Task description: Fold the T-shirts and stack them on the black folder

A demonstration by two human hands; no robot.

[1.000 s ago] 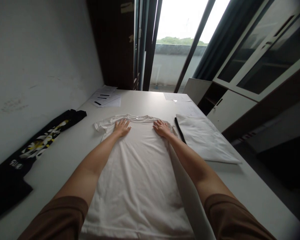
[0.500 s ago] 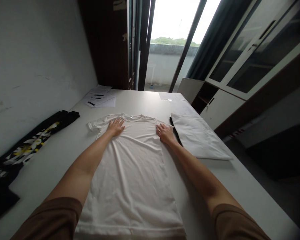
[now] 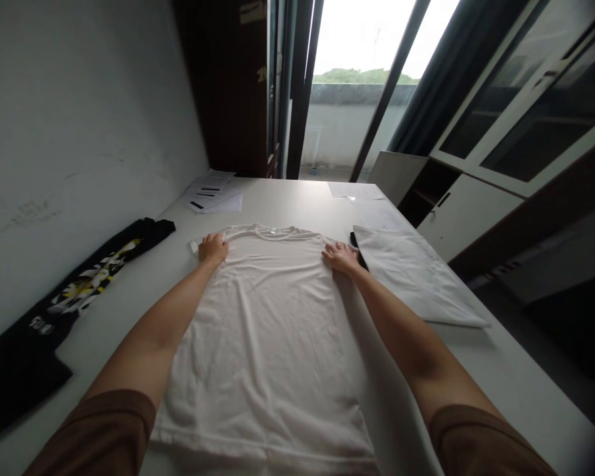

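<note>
Head view: our left hand [image 3: 213, 249] at one shoulder of a white T-shirt [image 3: 272, 330], our right hand [image 3: 341, 256] at the other

At our far left we see a grey wall [image 3: 79, 119], and along it, on the white table [image 3: 506, 377], lies a black garment [image 3: 24, 370] with a yellow and white print. Farther back, in the corner, some printed papers [image 3: 215, 195] overlap. Next comes our left hand, its fingers bent and close together over the left shoulder and sleeve; we cannot tell whether they pinch the cloth. Between our hands the T-shirt lies spread on the table, collar away from us, hem toward us, with long creases down its front. Our right hand rests palm down by the right shoulder, its fingers reaching inward over the cloth, slightly apart. Just beside it lies a folded white cloth [image 3: 414, 274] with something black showing at its left edge. Beyond the table, on the right, we see a white cabinet [image 3: 471, 211] with dark glass doors above
</note>
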